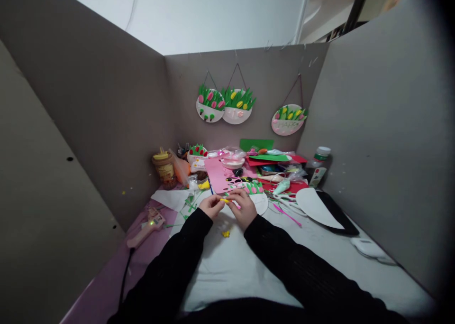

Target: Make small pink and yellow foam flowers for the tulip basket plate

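Note:
Between the fingertips of both hands is a small yellow piece [224, 200], too small for me to tell its material. My left hand [212, 206] pinches its left end, and my right hand [243, 207] pinches it from the right. Just behind my right hand lies a white paper plate [261, 203] decorated with green leaves and pink tulip shapes; the hand covers part of it. On the white cloth [231, 262], below the hands, rests a little cluster of yellow bits [226, 234].
A pink glue gun [146, 231] with a lit green light lies at left, its cable trailing forward. White-handled scissors [289, 201], a black oval board [339, 215] and a bottle [318, 166] are at right. Coloured paper [223, 174] and craft supplies crowd the back. Grey panels [384, 139] enclose the table.

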Motion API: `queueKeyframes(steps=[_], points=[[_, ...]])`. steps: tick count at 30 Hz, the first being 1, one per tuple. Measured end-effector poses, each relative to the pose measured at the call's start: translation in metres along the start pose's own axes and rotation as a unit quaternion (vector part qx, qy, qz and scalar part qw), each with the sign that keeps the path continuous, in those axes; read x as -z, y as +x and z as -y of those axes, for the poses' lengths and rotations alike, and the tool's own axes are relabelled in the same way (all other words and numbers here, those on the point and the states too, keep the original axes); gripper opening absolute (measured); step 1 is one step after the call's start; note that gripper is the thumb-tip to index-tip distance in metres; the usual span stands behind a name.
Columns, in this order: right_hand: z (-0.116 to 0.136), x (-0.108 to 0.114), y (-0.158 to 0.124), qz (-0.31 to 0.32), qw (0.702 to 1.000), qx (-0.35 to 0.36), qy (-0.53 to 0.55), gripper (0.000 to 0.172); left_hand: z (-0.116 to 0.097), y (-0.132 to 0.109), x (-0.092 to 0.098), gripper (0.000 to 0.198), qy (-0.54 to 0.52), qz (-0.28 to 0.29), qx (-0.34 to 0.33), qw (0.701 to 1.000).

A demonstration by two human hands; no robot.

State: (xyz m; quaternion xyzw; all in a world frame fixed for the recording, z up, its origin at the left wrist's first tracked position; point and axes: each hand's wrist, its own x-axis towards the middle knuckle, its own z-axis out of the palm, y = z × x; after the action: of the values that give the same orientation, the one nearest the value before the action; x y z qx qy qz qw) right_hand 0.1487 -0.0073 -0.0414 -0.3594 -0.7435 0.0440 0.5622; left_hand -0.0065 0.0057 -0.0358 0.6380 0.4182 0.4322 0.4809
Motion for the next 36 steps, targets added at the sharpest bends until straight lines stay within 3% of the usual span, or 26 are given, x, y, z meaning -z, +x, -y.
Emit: queueKeyframes(steps=[14,20,22,27,33,36], points=[[0.002,0.001,-0.002,0.010,0.999,0.038,-0.020,0.010,-0.014,-0.004,-0.003,0.047,0.006,0.015,0.040,0.999],[0.006,0.002,-0.002,0.018,0.998,0.048,-0.023,0.010,-0.013,-0.005,-0.002,0.040,-0.001,0.026,0.073,0.997],[0.006,0.003,0.000,0.002,0.999,0.035,-0.016,0.009,-0.012,-0.003,-0.001,0.033,-0.061,-0.005,0.108,0.992],[0.002,0.009,0.005,-0.110,0.992,-0.067,-0.008,0.014,-0.014,0.003,0.004,0.013,-0.210,-0.112,0.167,0.957],[0.001,0.002,0.001,-0.028,0.999,-0.036,0.018,0.015,-0.017,-0.001,0.001,0.026,-0.324,-0.050,0.198,0.924],[0.005,-0.001,-0.001,-0.027,0.999,-0.016,0.022,0.014,-0.011,-0.005,-0.003,0.035,-0.300,0.020,0.167,0.939]])
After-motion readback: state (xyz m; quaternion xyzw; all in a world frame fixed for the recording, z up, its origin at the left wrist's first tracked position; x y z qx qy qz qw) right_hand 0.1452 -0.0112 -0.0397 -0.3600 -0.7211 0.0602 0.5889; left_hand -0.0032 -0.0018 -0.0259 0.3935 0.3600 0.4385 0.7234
